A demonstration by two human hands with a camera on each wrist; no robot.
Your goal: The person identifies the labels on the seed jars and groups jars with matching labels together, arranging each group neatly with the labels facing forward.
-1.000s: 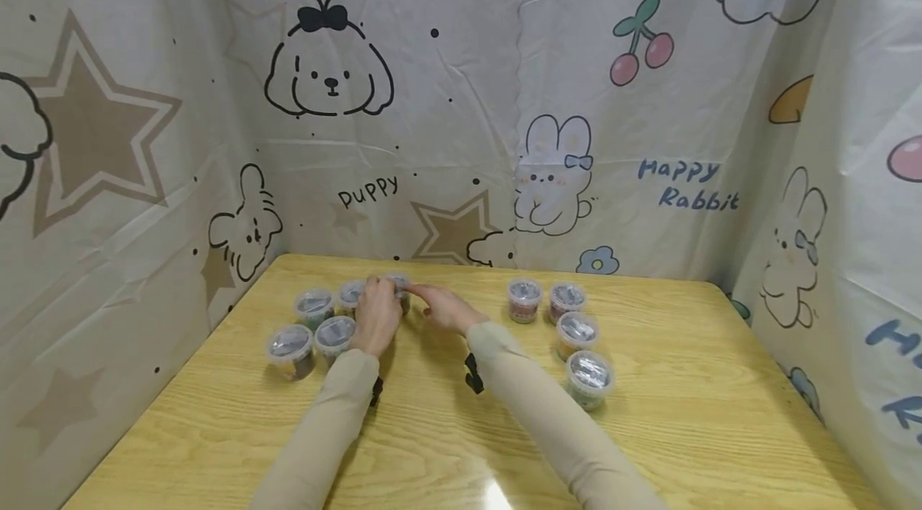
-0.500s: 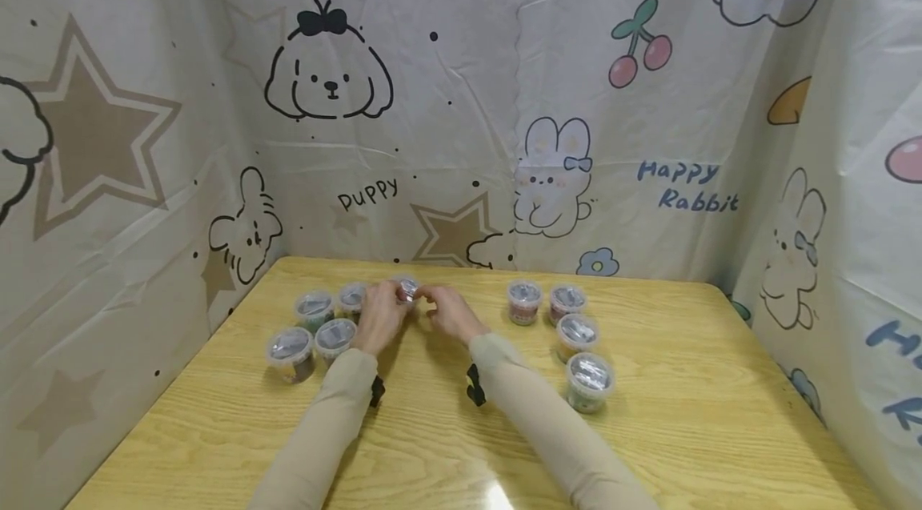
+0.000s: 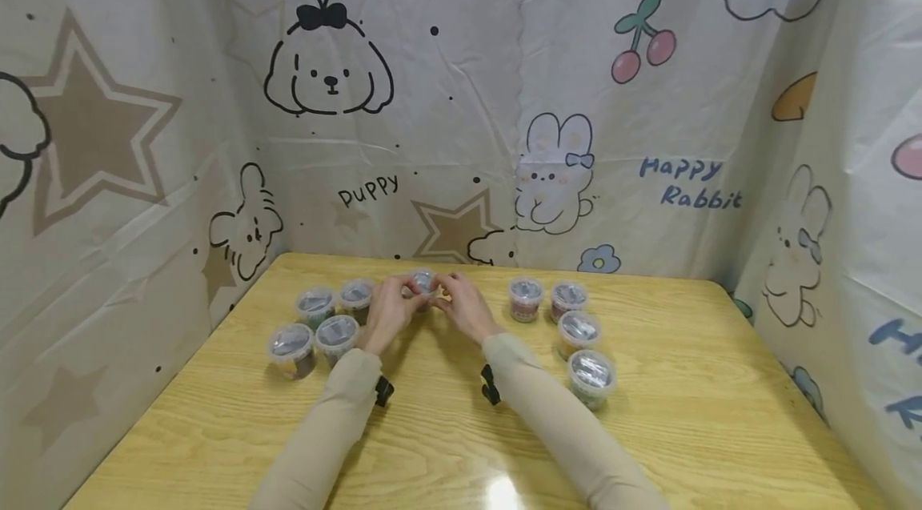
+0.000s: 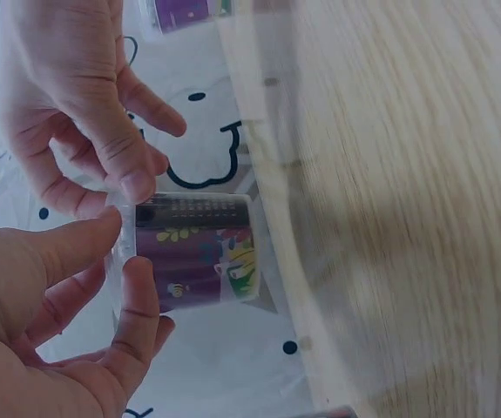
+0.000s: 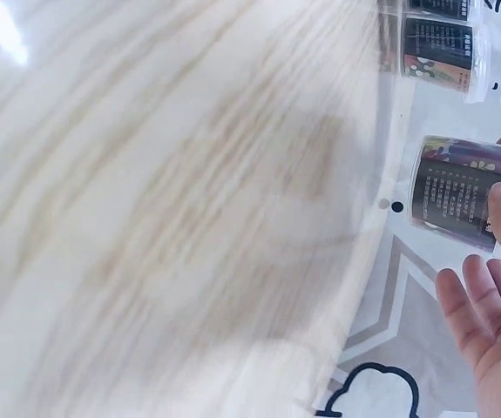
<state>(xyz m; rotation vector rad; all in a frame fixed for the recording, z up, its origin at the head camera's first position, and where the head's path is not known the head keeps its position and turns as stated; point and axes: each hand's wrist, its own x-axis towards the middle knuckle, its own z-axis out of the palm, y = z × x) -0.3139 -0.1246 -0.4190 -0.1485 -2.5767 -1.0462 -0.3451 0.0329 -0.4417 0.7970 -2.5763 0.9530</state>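
A small round plastic tub (image 3: 422, 279) with a clear lid is between both hands near the back of the table. Its label is purple with a dark printed panel, as the left wrist view shows the tub (image 4: 196, 261). My left hand (image 3: 389, 310) pinches the lid's edge between thumb and fingers. From the other side, my right hand (image 3: 467, 308) pinches the rim, its thumb on the lid edge and its other fingers spread. In the right wrist view the dark panel of the tub (image 5: 455, 196) faces the camera.
On the left stand several similar lidded tubs, among them a front-left tub (image 3: 291, 350) and a back-left tub (image 3: 314, 306). Several more form a curved row on the right, from a back tub (image 3: 525, 300) to a front tub (image 3: 591, 379). A patterned cloth (image 3: 446, 94) hangs behind the wooden table (image 3: 446, 430).
The tub between the hands has shifted right, away from the left group. Both hands have moved right with it, and the right hand has closed from a pointing finger to a pinch at the lid.
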